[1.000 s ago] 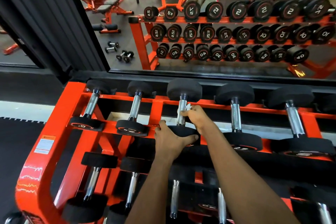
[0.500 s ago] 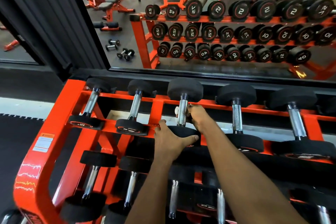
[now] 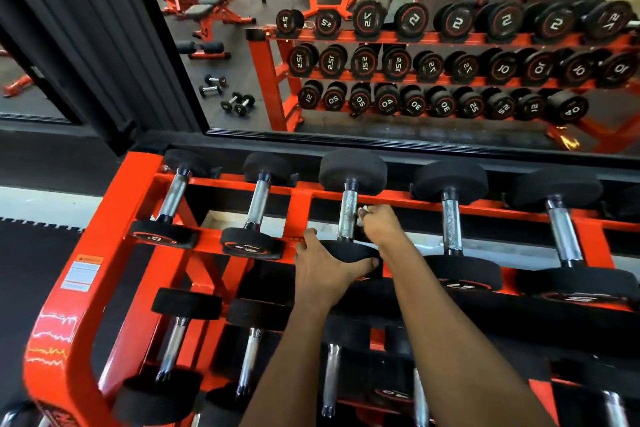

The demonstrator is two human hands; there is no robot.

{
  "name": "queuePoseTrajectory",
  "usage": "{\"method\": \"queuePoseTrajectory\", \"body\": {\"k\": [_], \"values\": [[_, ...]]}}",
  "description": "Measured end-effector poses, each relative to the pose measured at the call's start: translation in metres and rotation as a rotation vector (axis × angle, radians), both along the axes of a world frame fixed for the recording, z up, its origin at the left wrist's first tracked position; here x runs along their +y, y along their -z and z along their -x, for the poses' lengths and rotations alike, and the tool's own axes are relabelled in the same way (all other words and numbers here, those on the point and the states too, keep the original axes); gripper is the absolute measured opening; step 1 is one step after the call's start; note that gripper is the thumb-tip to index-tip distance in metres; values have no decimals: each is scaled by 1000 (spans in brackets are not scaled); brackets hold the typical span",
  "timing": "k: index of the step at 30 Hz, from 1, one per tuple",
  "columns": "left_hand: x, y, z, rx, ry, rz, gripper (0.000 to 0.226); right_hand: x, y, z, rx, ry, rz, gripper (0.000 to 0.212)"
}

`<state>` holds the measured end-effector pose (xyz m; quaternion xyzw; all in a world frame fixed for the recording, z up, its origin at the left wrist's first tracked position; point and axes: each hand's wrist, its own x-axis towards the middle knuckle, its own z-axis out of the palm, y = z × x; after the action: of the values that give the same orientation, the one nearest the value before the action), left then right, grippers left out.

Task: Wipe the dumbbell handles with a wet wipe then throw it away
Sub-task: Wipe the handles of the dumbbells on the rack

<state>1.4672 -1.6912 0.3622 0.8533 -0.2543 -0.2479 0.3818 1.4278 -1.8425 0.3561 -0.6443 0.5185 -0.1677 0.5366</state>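
Note:
Several black dumbbells with chrome handles lie on the top shelf of an orange rack (image 3: 114,225). My left hand (image 3: 322,267) grips the near black head of the third dumbbell (image 3: 348,215) from the left. My right hand (image 3: 382,224) pinches a small white wet wipe (image 3: 363,212) just right of that dumbbell's chrome handle, about halfway along it. The wipe is mostly hidden inside my fingers. The handle itself shows bare to the left of the wipe.
More dumbbells sit to the right (image 3: 452,222) and left (image 3: 258,204) on the same shelf, and others on the lower shelf (image 3: 176,340). A wall mirror (image 3: 381,45) behind the rack reflects the rack, benches and loose dumbbells. Black floor mat lies at the left (image 3: 31,288).
My right hand with the wipe slid along the third dumbbell's handle and now sits at its right side. My left hand has stayed on the near head.

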Motion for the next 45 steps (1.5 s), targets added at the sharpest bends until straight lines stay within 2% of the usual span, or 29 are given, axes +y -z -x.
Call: {"method": "queuePoseTrajectory", "body": {"k": [2,4,7,9,13,18,21,23,24,26,28,31,36,41,43,45], "values": [[-1,1,0,-4,3,2,132,-2,7,14,66,-104,109,42],[-1,1,-1,-9,3,-2,133,-3,10,22,76,-125,141,39],[-2,1,3,1,5,-15,136,-1,2,12,-49,87,65,29],[-1,-1,3,17,6,-22,139,-2,-9,-4,-62,143,145,35],[-1,-4,2,13,-4,-33,144,4,-23,-9,66,-28,262,36],[-1,-1,2,-11,-7,-21,143,23,-22,31,205,-286,308,33],[0,-1,3,0,-11,-9,142,22,-37,30,89,-264,428,22],[-1,-1,2,0,-13,-1,141,13,-51,13,50,-271,613,33],[-1,-1,2,2,-13,0,142,9,-57,4,94,-332,712,39],[-1,0,2,4,-13,2,143,-1,-58,-8,314,-567,865,43],[-1,1,1,7,-12,2,143,-8,-49,-6,521,-821,931,41],[-1,1,0,15,-12,17,142,-16,-39,-3,571,-1024,1020,42],[1,-2,0,38,-1,11,139,-7,-47,1,539,-1068,896,41],[5,-4,1,29,7,10,136,9,-50,20,372,-961,669,31],[5,-4,0,16,-9,5,135,11,-58,34,241,-836,527,26],[5,-4,-3,-1,-19,8,137,15,-64,51,49,-556,321,27]]}}
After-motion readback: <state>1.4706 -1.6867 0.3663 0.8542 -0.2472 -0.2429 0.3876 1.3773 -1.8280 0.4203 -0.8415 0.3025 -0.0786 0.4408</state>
